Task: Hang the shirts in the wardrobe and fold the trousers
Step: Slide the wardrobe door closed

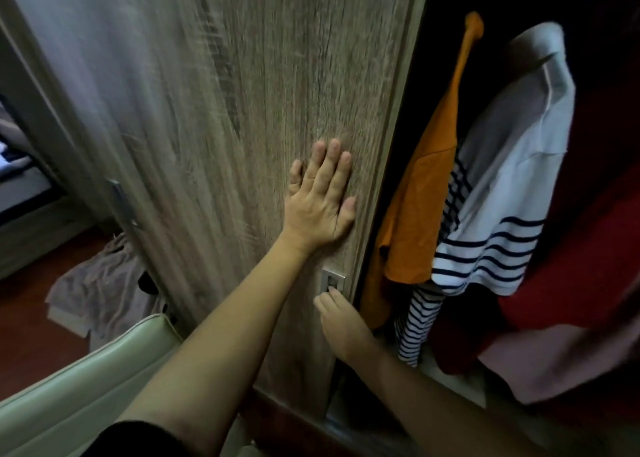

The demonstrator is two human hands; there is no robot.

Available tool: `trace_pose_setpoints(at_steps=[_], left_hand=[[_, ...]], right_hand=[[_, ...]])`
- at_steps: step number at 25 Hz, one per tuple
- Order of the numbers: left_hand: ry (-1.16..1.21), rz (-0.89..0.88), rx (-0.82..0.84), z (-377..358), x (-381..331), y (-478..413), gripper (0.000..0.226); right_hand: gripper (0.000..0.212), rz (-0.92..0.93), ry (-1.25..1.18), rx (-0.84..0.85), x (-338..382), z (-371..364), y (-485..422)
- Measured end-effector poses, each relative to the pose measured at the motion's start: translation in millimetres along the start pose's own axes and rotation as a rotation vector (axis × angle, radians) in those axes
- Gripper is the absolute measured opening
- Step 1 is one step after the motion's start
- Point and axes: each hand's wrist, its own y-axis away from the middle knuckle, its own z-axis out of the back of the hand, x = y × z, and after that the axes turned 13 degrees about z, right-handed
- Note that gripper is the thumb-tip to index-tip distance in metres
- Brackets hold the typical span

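Wood-grain wardrobe door point(242, 127) fills the view: left hand point(320, 200) presses it flat-palmed, right hand point(341, 321) seemingly hooks the recessed handle point(333, 280); slide evenly, sparing the orange shirt point(415, 214).

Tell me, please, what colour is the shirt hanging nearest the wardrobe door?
The shirt is plain orange, shown best in the head view.
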Motion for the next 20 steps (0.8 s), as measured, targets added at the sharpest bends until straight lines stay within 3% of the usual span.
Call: trace_pose_setpoints(at_steps=[3,11,20], left_hand=[[0.036,-0.021,-0.025,-2.2,1.4,2.1,0.062],[0.039,-0.037,-0.021,0.6,-14.8,6.0,0.063],[0.092,-0.215,-0.042,-1.3,-106.7,3.3,0.066]], right_hand=[[0.037,-0.046,0.130,0.081,0.2,3.2,-6.9],[0.036,-0.074,0.073,0.140,9.4,-13.7,-6.6],[0.029,-0.139,0.038,0.158,5.9,-49.2,93.4]])
